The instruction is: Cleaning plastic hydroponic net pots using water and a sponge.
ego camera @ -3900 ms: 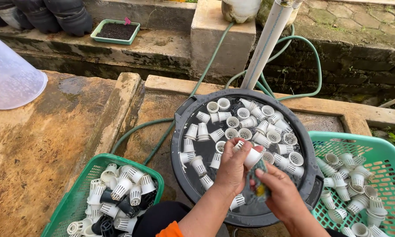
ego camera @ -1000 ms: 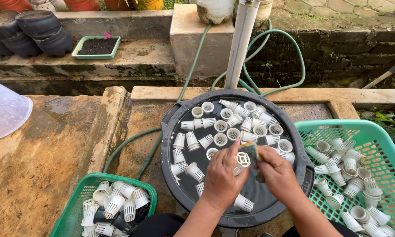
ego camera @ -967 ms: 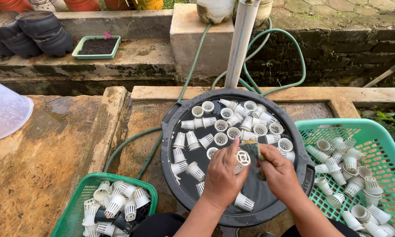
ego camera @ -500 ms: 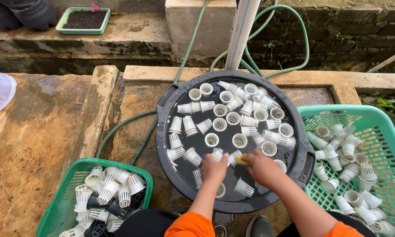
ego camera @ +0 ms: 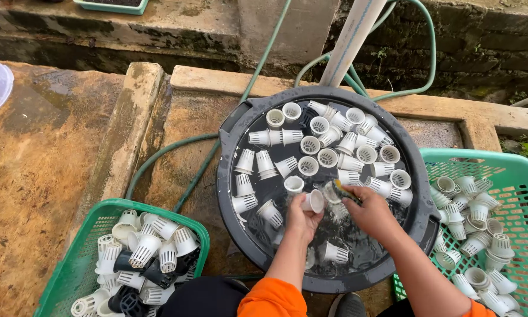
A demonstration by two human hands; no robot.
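fingers of the left hand [ego camera: 302,220] grip a white cup [ego camera: 314,201] over the tub [ego camera: 232,176]; the right hand [ego camera: 366,211] pinches a scrubber [ego camera: 334,191] against its rim.

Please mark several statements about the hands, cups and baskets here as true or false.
1. The left hand holds a white cup over the tub. True.
2. The right hand is empty. False: it holds a scrubber next to the cup.
3. The tub is dry. False: it holds water with many cups in it.
4. A green basket of cups sits on the left. True.
5. The basket on the right is red. False: it is green.
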